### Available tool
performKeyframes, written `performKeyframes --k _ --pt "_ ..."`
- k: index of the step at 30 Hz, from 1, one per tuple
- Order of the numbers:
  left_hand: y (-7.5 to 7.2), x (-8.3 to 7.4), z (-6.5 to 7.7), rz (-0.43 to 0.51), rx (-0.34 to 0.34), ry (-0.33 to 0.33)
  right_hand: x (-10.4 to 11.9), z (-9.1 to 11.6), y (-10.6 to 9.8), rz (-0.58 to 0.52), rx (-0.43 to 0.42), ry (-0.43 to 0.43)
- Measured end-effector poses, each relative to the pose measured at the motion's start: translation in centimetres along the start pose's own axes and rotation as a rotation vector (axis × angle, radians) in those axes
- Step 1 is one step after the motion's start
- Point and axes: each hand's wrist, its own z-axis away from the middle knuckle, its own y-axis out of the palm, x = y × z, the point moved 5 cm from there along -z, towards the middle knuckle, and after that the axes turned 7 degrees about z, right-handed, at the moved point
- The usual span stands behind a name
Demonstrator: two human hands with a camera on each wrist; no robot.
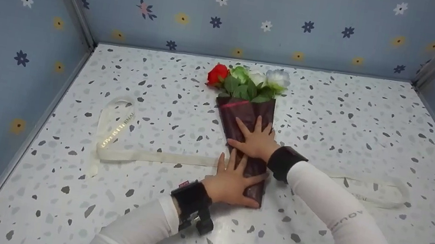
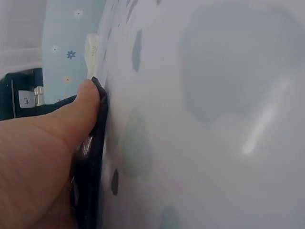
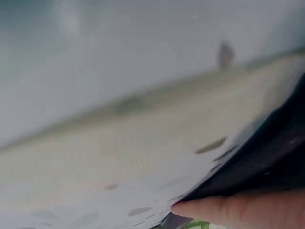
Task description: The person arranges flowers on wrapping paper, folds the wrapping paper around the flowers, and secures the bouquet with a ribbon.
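A bouquet wrapped in dark maroon paper (image 1: 239,119) lies on the speckled table, its blooms (image 1: 242,78) in red, green, white and pale blue pointing to the back wall. My left hand (image 1: 231,185) presses on the lower wrap with fingers spread. Higher up the wrap, my right hand (image 1: 257,141) lies flat, fingers also spread. A cream ribbon (image 1: 168,158) with gold lettering runs sideways at the bouquet, partly hidden by the hands. In the left wrist view, the thumb (image 2: 81,109) rests along the wrap's edge. The right wrist view shows a finger (image 3: 238,210) on the dark paper.
The ribbon's left end makes a loop (image 1: 120,100) on the table, and its right end a flatter loop (image 1: 400,194) beyond the right forearm. Blue flower-patterned panels (image 1: 243,12) wall the table at the back and both sides.
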Motion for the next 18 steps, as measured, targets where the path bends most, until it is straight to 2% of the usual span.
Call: performKeyframes --k 6,11,15,16,18 --pt "0.0 0.0 0.0 -0.003 0.001 -0.014 -0.4 -1.6 -0.2 0.047 0.058 0.055" --pt "0.1 -0.1 -0.1 0.012 -0.003 0.004 -0.6 -2.8 0.4 0.041 -0.002 0.090" --pt "-0.5 -0.1 -0.1 -0.025 0.003 0.039 -0.9 -3.4 0.9 0.045 -0.070 0.104" --pt "-0.9 0.1 -0.1 -0.037 -0.012 0.044 -0.8 -3.5 0.9 0.043 -0.083 0.102" --pt "-2.2 0.4 -0.1 -0.070 -0.106 0.050 -0.9 -3.7 1.1 0.041 -0.109 0.095"
